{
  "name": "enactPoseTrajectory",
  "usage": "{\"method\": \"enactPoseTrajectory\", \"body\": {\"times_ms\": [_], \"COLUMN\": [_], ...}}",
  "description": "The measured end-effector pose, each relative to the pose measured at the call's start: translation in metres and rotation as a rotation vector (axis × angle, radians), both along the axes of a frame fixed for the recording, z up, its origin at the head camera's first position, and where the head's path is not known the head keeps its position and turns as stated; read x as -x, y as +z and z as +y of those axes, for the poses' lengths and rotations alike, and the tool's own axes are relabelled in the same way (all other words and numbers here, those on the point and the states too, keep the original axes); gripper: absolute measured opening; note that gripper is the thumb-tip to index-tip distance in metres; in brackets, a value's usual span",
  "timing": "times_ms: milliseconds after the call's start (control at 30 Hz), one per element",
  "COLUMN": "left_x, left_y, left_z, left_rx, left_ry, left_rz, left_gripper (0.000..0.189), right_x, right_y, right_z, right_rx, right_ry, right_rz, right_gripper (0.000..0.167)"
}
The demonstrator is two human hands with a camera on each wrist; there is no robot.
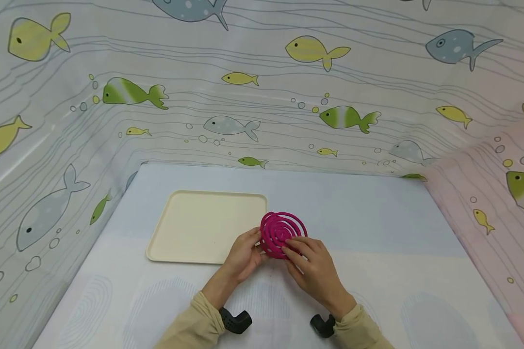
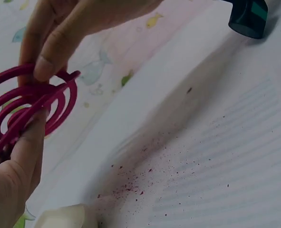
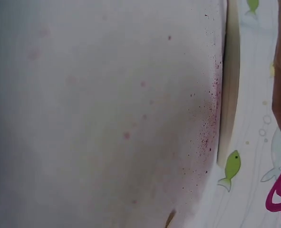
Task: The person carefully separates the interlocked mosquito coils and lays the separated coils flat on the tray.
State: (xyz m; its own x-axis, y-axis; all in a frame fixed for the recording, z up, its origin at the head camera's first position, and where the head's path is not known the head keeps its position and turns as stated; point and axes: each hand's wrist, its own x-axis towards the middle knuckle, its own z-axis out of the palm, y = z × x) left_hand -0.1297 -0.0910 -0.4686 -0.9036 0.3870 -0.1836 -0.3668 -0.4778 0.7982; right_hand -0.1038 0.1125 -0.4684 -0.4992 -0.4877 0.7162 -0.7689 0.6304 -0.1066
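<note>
A magenta spiral mosquito coil (image 1: pixel 274 224) is held up in front of me between both hands. My left hand (image 1: pixel 243 254) grips its left rim, thumb against the rings in the left wrist view. From the right, my right hand (image 1: pixel 314 271) pinches the coil, its fingertips over the inner rings. The left wrist view shows the coil (image 2: pixel 16 126) nearly edge-on, its rings spread apart in layers, with a right-hand thumb (image 2: pixel 45 66) on the upper ring. Only part of the coil (image 3: pixel 279 194) shows at the right edge of the right wrist view.
A cream rectangular tray (image 1: pixel 209 223) lies on the white patterned tabletop (image 1: pixel 367 213), behind and left of the hands. Magenta crumbs (image 2: pixel 130 187) are scattered on the table below. Black wrist devices (image 1: pixel 237 322) are at both cuffs. Fish-printed sheeting (image 1: pixel 279 92) encloses the table.
</note>
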Motion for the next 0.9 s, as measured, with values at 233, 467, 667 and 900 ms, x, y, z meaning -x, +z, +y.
{"method": "enactPoseTrajectory", "body": {"times_ms": [233,467,667,900], "left_x": [-0.001,-0.001,-0.001,-0.003], "left_y": [-0.001,-0.001,-0.006,-0.006], "left_z": [0.004,0.007,0.005,0.005], "left_rx": [0.159,0.222,0.210,0.232], "left_ry": [0.029,0.058,0.026,-0.035], "left_rz": [0.029,0.045,0.059,0.082], "left_gripper": [0.042,0.042,0.040,0.042], "right_x": [0.003,0.002,0.007,0.027], "right_y": [0.000,-0.002,0.007,0.015], "right_z": [0.001,0.003,0.012,0.024], "right_rx": [0.066,0.105,0.523,0.795], "right_ry": [-0.009,0.060,-0.201,-0.147], "right_rz": [0.075,-0.064,-0.573,-1.386], "right_gripper": [0.027,0.018,0.025,0.048]}}
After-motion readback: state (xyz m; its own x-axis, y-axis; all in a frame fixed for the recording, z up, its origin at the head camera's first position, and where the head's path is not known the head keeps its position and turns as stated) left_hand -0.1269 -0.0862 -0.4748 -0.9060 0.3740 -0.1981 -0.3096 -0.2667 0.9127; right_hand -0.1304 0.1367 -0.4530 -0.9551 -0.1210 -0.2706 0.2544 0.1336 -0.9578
